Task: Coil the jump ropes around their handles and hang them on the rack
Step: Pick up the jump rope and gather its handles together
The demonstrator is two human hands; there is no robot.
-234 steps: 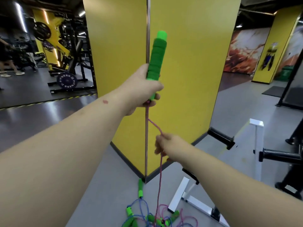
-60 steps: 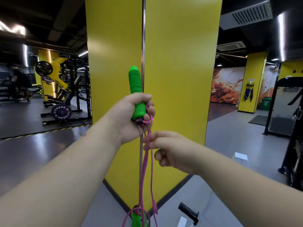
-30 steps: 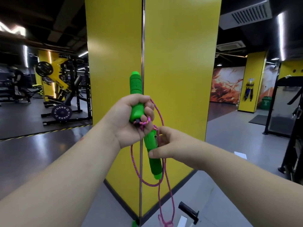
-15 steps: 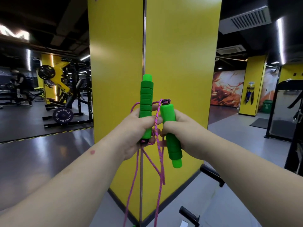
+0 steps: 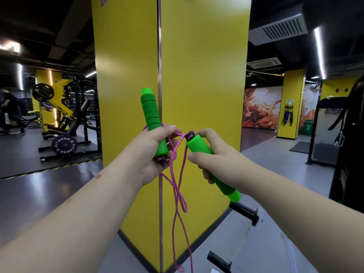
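My left hand (image 5: 151,152) grips one green foam handle (image 5: 151,113) of a jump rope, held upright with its rope end down. My right hand (image 5: 214,154) grips the second green handle (image 5: 199,146), tilted so its rope end points up-left and its butt end (image 5: 233,195) points down-right. The pink rope (image 5: 178,186) runs from both handles, crosses between my hands and hangs in loops toward the floor. Two black pegs of the rack (image 5: 245,211) stick out low on the right, below my right forearm.
A yellow pillar (image 5: 197,66) with a metal corner strip stands right behind my hands. Weight racks and a plate (image 5: 64,147) stand at the left, where a person (image 5: 9,113) is. A dark machine frame (image 5: 346,134) stands at the right. Grey floor stretches around.
My hands have drawn apart. The right handle has tilted, its butt end swinging out to the lower right. The rope between the handles has spread into a crossing loop.
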